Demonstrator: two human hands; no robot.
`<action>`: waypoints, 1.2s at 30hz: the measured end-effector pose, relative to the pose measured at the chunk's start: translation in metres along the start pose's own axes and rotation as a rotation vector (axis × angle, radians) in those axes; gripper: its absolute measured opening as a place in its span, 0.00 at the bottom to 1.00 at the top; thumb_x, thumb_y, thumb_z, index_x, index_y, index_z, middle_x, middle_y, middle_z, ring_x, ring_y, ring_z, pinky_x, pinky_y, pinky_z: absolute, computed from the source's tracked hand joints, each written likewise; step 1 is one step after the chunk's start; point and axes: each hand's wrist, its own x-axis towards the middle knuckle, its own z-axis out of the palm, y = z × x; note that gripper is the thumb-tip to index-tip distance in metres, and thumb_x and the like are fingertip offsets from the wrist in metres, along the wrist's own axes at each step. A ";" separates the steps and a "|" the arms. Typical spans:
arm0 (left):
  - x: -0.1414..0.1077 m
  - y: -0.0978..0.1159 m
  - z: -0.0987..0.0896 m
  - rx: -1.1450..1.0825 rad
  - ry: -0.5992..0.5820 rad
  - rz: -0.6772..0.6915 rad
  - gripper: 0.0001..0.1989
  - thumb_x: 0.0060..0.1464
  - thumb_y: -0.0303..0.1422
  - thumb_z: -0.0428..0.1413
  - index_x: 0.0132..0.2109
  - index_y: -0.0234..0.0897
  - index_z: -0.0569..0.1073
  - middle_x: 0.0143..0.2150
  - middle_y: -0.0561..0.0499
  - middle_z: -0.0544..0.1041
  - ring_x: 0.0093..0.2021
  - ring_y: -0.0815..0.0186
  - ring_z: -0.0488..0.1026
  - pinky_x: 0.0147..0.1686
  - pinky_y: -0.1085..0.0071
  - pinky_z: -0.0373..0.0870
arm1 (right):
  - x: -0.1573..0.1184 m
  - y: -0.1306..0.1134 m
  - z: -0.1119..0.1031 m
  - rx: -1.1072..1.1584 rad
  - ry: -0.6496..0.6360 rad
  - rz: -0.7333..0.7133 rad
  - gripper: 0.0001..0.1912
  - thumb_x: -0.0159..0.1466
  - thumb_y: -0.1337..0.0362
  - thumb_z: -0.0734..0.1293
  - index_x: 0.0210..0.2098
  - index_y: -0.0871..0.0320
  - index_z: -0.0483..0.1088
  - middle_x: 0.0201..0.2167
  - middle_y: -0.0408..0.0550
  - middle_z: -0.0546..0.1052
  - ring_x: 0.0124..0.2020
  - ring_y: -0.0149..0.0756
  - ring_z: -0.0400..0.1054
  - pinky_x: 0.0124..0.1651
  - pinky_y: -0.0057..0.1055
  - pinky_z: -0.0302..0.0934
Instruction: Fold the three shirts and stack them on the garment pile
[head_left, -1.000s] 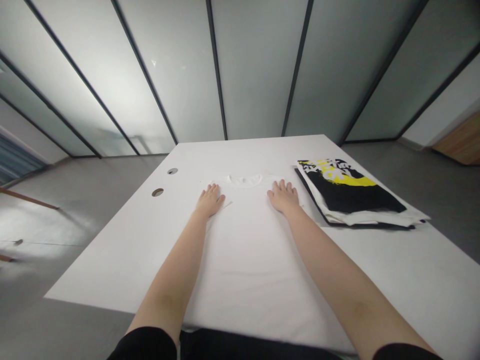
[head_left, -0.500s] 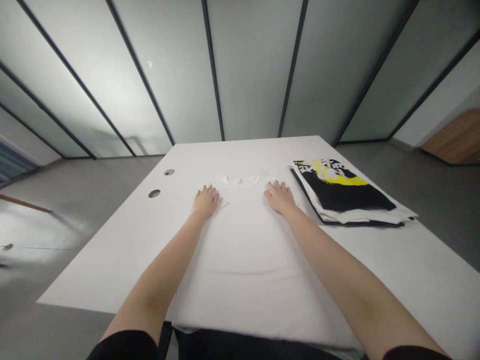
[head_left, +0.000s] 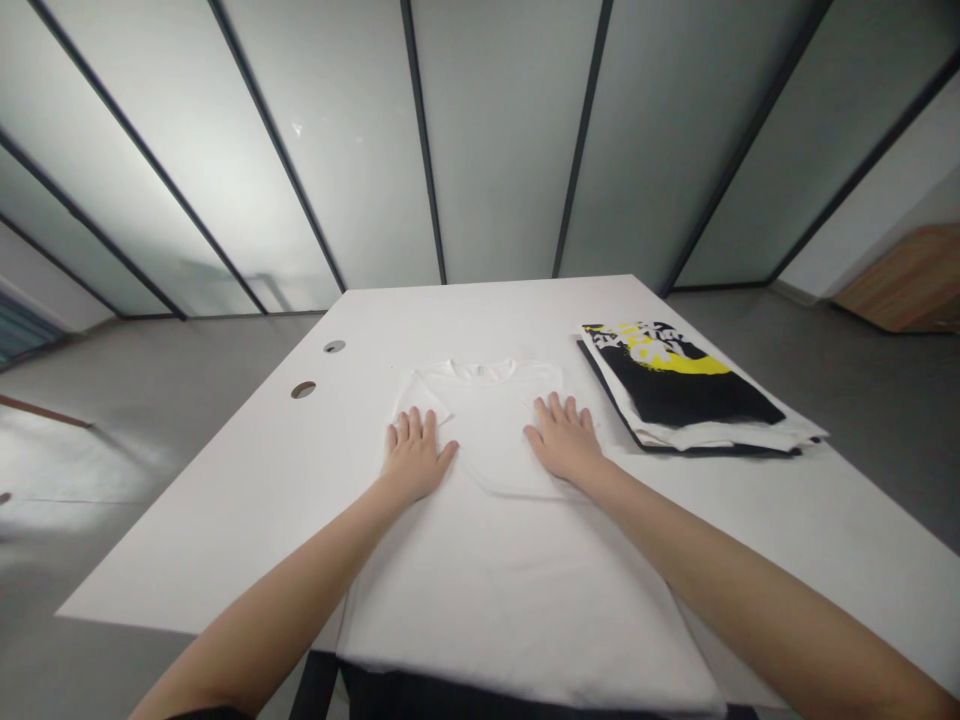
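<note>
A white T-shirt point(head_left: 517, 570) lies spread on the white table point(head_left: 247, 500), its neckline at the far end and its lower edge along the table's near edge. My left hand point(head_left: 415, 455) rests flat on the shirt's left side, just below the sleeve, with fingers spread. On the opposite side my right hand point(head_left: 562, 435) lies palm down near the right sleeve, fingers apart. A shallow fold crosses the cloth between the hands. Neither hand grips the fabric.
Right of the shirt sits a stack of folded garments point(head_left: 690, 385), the top one black with a yellow and white print. Two round holes pierce the table at left, one of them a cable hole point(head_left: 303, 390). Frosted glass panels point(head_left: 495, 140) stand behind the table.
Both hands have slid toward me over the shirt, away from the neckline, and the fingers have spread. The shirt's shoulders and sleeves now show more, and a fold has formed between the hands.
</note>
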 end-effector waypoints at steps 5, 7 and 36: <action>0.026 0.001 -0.003 0.004 -0.018 -0.012 0.45 0.73 0.57 0.39 0.80 0.26 0.53 0.81 0.25 0.50 0.80 0.32 0.48 0.74 0.38 0.48 | 0.024 -0.005 -0.003 0.007 0.021 -0.002 0.37 0.78 0.49 0.53 0.79 0.61 0.52 0.81 0.66 0.50 0.80 0.69 0.44 0.76 0.65 0.40; 0.039 -0.001 -0.002 0.005 -0.022 -0.015 0.45 0.72 0.57 0.38 0.80 0.26 0.52 0.81 0.24 0.50 0.80 0.32 0.49 0.74 0.37 0.49 | 0.038 -0.005 -0.005 0.006 0.026 -0.007 0.37 0.78 0.49 0.53 0.79 0.62 0.53 0.81 0.66 0.51 0.80 0.68 0.44 0.76 0.65 0.40; 0.102 0.012 -0.028 -0.190 0.198 0.110 0.26 0.74 0.44 0.45 0.69 0.39 0.73 0.71 0.40 0.73 0.74 0.49 0.64 0.72 0.51 0.60 | 0.077 -0.028 -0.026 0.143 0.016 -0.116 0.34 0.78 0.49 0.54 0.78 0.58 0.60 0.79 0.62 0.57 0.78 0.61 0.53 0.75 0.56 0.48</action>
